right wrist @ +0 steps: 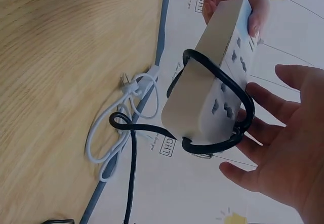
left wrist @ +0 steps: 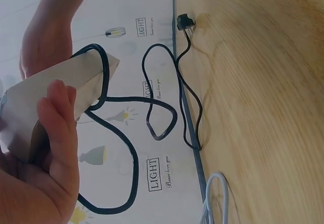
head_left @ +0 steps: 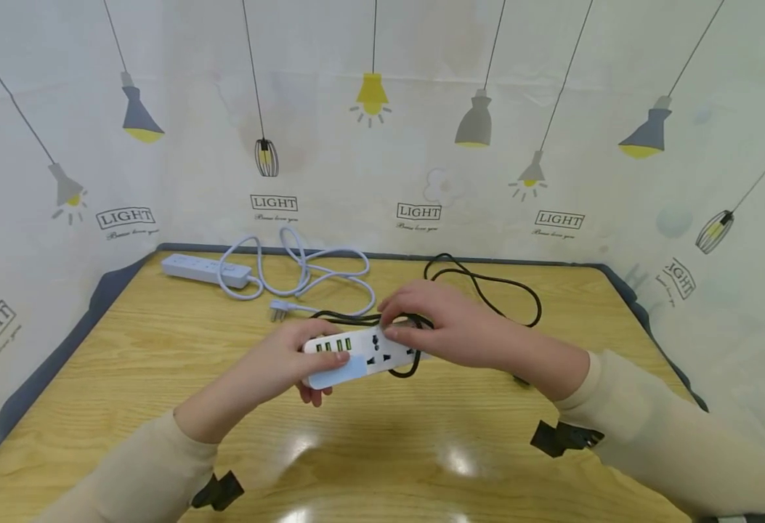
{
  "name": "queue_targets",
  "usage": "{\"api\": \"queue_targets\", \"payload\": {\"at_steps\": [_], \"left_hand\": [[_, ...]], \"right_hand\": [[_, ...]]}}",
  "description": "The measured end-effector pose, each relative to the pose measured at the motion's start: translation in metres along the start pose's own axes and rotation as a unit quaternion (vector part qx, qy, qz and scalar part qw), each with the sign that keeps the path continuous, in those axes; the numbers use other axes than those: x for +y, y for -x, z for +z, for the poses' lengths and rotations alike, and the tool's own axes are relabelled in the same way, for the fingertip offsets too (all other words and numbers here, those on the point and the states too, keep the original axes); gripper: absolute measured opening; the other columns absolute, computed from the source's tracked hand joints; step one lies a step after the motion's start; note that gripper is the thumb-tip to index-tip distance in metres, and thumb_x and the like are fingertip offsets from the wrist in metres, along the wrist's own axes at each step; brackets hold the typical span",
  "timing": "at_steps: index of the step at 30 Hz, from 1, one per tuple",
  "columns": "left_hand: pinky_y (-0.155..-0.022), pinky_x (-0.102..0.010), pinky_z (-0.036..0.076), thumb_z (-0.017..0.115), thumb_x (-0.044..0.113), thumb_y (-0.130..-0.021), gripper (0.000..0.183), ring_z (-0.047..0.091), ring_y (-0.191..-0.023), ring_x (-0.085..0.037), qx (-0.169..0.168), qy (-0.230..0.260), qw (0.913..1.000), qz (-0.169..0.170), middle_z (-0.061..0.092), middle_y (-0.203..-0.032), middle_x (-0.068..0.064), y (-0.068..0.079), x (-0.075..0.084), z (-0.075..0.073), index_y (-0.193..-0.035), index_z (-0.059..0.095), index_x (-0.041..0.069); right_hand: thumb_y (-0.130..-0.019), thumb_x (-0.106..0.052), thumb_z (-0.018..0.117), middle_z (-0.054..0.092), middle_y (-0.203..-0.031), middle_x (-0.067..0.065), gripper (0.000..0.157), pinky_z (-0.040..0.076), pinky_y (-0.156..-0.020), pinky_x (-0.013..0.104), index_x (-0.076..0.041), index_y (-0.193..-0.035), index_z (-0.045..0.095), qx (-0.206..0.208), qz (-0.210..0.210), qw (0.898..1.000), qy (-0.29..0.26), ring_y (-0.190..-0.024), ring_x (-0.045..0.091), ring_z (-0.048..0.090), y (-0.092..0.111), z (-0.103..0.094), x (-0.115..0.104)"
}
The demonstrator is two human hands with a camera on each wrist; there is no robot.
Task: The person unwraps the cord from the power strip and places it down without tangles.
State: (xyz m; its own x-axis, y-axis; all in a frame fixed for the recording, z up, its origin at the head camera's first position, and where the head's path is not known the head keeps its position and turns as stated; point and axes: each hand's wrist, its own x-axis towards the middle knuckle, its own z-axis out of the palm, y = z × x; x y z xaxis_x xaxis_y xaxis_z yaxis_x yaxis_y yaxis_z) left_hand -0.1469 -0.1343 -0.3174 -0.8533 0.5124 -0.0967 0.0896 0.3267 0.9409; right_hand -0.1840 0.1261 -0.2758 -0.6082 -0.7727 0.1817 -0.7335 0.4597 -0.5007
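Observation:
A white power strip (head_left: 364, 356) with green USB ports and a light blue panel is held up above the table, tilted. My left hand (head_left: 290, 352) grips its USB end, thumb on the top face and fingers underneath. The strip's black cord (right wrist: 220, 73) leaves the far end and loops round the body across the sockets. Beside that loop is my right hand (head_left: 444, 323), its fingers spread and loosely bent, fingertips right at the cord and the socket face in the right wrist view. The cord's black plug (left wrist: 185, 21) lies on the table.
Toward the back left of the wooden table (head_left: 382, 450) lies a second, pale power strip (head_left: 192, 268) with a loosely coiled pale cord (head_left: 349, 276) and its plug (head_left: 280, 308). More black cord (head_left: 506, 280) trails along the back right. A lamp-printed curtain (head_left: 330, 87) surrounds the table.

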Motion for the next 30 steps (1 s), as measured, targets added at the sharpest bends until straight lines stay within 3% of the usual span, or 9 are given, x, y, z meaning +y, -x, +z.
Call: {"api": "queue_targets", "payload": {"at_steps": [4,9,18,23,30], "left_hand": [[-0.047,-0.04,0.055,0.064,0.019,-0.095,0.036,0.063,-0.052,-0.023,-0.005,-0.015,0.9998,0.01,0.063,-0.071,-0.013,0.0,0.001,0.001,-0.119,0.057,-0.006],[-0.044,-0.037,0.054,0.065,0.019,-0.094,0.032,0.063,-0.051,-0.024,-0.009,-0.028,0.9993,0.024,0.064,-0.071,-0.011,0.003,0.002,0.002,-0.116,0.059,-0.004],[-0.045,-0.035,0.054,0.065,0.017,-0.094,0.036,0.063,-0.053,-0.024,-0.009,-0.025,0.9993,0.024,0.064,-0.078,-0.012,0.011,0.001,0.001,-0.121,0.058,-0.006],[-0.046,-0.035,0.054,0.063,0.017,-0.095,0.036,0.064,-0.054,-0.026,-0.006,-0.011,0.9996,0.027,0.064,-0.077,-0.013,0.013,0.0,-0.003,-0.121,0.057,-0.006],[-0.048,-0.033,0.054,0.06,0.015,-0.097,0.04,0.064,-0.056,-0.024,0.003,0.046,0.9983,0.036,0.065,-0.075,-0.016,0.014,0.003,-0.011,-0.128,0.052,-0.008]], "right_hand": [[-0.099,-0.022,0.058,0.065,-0.102,-0.008,0.017,0.05,-0.079,0.034,-0.015,-0.106,0.072,-0.014,0.028,0.999,-0.024,-0.092,0.01,0.058,-0.003,-0.002,0.001],[-0.1,-0.021,0.058,0.067,-0.102,-0.008,0.017,0.05,-0.08,0.035,-0.015,-0.106,0.072,0.0,0.069,0.997,-0.041,-0.094,0.011,0.059,-0.002,-0.008,0.002],[-0.101,0.001,0.047,0.065,-0.103,0.005,0.023,0.053,-0.079,0.035,-0.003,-0.118,0.062,0.03,0.137,0.986,-0.089,-0.091,0.023,0.062,-0.003,-0.015,0.022],[-0.101,0.004,0.044,0.062,-0.095,0.006,0.031,0.049,-0.073,0.035,0.003,-0.13,0.056,0.029,0.148,0.987,-0.061,-0.086,0.024,0.058,-0.001,-0.014,0.039],[-0.101,0.005,0.042,0.059,-0.089,0.007,0.033,0.052,-0.066,0.031,0.004,-0.129,0.058,0.021,0.164,0.985,-0.04,-0.079,0.022,0.056,0.007,-0.011,0.05]]}}
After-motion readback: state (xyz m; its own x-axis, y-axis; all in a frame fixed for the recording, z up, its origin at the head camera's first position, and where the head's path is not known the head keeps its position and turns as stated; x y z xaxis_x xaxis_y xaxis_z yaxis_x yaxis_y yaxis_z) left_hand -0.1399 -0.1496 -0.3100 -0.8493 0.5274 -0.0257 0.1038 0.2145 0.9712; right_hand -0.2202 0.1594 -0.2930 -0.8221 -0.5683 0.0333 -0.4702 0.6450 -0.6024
